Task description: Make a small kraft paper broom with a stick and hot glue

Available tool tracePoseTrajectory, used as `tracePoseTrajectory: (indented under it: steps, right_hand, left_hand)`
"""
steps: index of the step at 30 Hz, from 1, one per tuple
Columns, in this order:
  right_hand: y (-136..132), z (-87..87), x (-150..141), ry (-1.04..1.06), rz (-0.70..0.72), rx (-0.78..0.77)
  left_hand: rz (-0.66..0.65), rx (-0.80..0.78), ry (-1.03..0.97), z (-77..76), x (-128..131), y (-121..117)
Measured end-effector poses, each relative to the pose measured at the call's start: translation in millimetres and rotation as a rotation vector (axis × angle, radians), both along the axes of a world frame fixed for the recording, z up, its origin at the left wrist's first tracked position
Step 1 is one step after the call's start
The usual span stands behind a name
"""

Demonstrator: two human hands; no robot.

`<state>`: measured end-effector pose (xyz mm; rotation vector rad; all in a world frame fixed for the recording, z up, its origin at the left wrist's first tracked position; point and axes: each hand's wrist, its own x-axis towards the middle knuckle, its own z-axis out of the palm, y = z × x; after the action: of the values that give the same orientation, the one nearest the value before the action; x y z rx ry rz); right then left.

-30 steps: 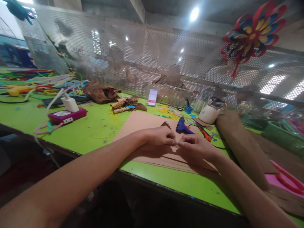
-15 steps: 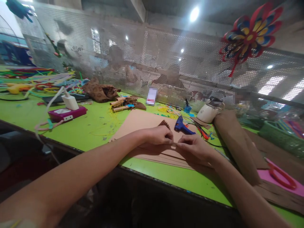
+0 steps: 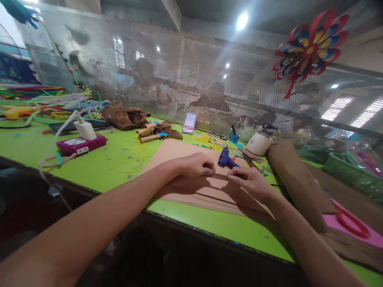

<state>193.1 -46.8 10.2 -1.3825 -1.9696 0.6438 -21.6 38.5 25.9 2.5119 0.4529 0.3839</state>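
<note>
Wider apart than before: left hand [image 3: 196, 165], right hand [image 3: 249, 181], pinching thin brown strip [image 3: 221, 176] between them over brown sheets [image 3: 215, 193].

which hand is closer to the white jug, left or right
Right. The right hand is in front of the white jug, on the wearer's side; the left hand is farther off, to the jug's left.

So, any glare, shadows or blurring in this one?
Head view: a ceiling light glares, blown out; head view: the left hand and right hand cast shadows on the brown sheets; head view: pixelated patches mask spots beyond the mesh panel.
</note>
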Motion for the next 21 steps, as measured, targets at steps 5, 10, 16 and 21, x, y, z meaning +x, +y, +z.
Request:
tracePoseTrajectory:
  steps: [5,10,16,21]
  right_hand:
    - [0.4,-2.2,3.2,0.151,-0.049,-0.034]
    - [2.3,-5.0,7.1,0.19,-0.108,-0.031]
    - [2.8,-7.4,2.6,0.166,-0.096,0.175]
    - [2.5,-7.8,-2.1,0.062,-0.058,0.498]
  left_hand:
    - [0.03,-0.107,-0.023,0.8,-0.5,2.4]
    - [0.072,-0.143,-0.101,3.1,-0.8,-2.0]
    - [0.098,-0.14,-0.233,4.9,0.3,-4.6]
    - [0.111,-0.143,-0.319,0.1,1.3,-1.5]
